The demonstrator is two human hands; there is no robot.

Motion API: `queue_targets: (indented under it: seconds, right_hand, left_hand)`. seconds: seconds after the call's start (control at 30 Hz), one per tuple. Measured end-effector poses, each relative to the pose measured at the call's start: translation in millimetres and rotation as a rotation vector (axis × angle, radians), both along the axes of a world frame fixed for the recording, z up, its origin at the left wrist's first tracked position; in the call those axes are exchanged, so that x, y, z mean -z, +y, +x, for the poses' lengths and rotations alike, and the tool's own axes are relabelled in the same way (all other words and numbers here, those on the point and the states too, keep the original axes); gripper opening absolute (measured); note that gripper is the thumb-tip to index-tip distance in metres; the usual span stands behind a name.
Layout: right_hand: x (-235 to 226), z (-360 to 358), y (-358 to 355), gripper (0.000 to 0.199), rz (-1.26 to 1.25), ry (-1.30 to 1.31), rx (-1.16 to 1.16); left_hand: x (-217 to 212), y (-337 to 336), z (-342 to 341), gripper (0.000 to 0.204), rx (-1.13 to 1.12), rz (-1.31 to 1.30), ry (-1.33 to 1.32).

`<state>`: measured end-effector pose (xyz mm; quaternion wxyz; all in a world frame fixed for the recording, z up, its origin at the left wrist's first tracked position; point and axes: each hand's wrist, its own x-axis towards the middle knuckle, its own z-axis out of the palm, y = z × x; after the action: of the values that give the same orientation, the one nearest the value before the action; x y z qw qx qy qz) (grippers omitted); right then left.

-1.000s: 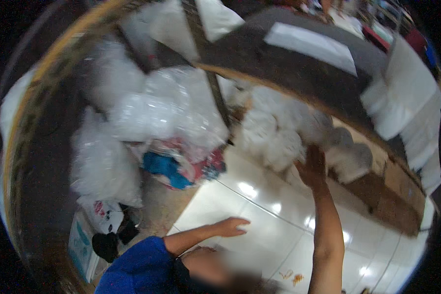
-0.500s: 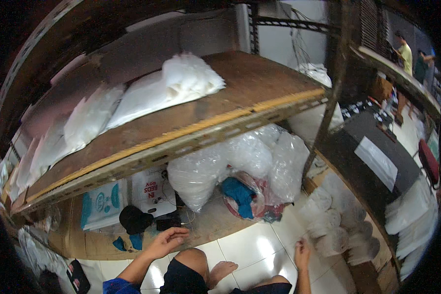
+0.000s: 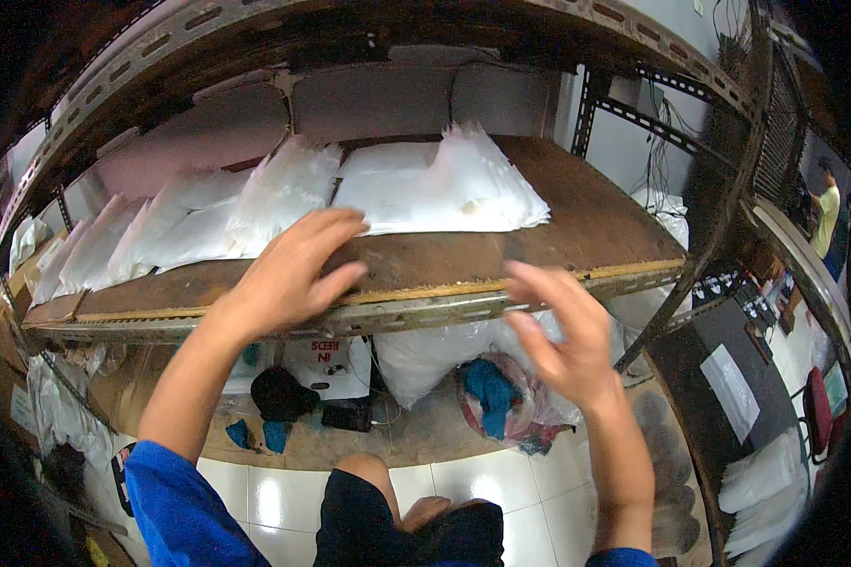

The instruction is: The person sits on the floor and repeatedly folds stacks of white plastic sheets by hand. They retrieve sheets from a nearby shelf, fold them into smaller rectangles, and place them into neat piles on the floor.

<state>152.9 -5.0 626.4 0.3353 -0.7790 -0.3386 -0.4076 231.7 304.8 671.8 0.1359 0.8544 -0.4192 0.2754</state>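
Both of my hands are raised at the front edge of a brown wooden shelf and hold nothing. My left hand, fingers apart, hovers before the gap between two stacks of thin white plastic sheets or bags. The nearest stack on its right lies flat, with its right end ruffled up. Beside it on the left, another white stack has a raised, crumpled end. My right hand is in front of the shelf's metal rim, to the right of that flat stack, thumb and fingers spread.
Under the shelf are clear plastic bags, a blue cloth, a black cap and a white printed bag. At right stand a metal post and a dark table. A person in yellow is far right.
My view has turned up toward the shelf. Both hands have risen from near my knees to the shelf's front edge, with the fingers spreading.
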Motion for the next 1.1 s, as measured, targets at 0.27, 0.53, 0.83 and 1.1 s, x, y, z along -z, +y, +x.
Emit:
queue_targets:
  seconds: [0.27, 0.53, 0.83, 1.1]
  right_hand:
    - [-95.5, 139.7, 85.5, 0.044, -1.108, 0.233, 0.29]
    - [-97.8, 162.2, 102.6, 0.044, -1.52, 0.468, 0.49]
    - [-79.0, 171.4, 84.0, 0.033, -1.282, 0.245, 0.405]
    - [-61.3, 172.1, 79.5, 0.027, -1.148, 0.139, 0.382]
  left_hand:
    - [-12.9, -31.1, 109.0, 0.046, -0.076, 0.327, 0.318]
    - [4.9, -41.6, 114.4, 0.034, -0.168, 0.417, -0.014]
    - [-1.3, -46.2, 108.1, 0.037, -0.204, 0.349, 0.054]
    - [-13.6, -43.6, 119.5, 0.037, -0.156, 0.428, 0.123]
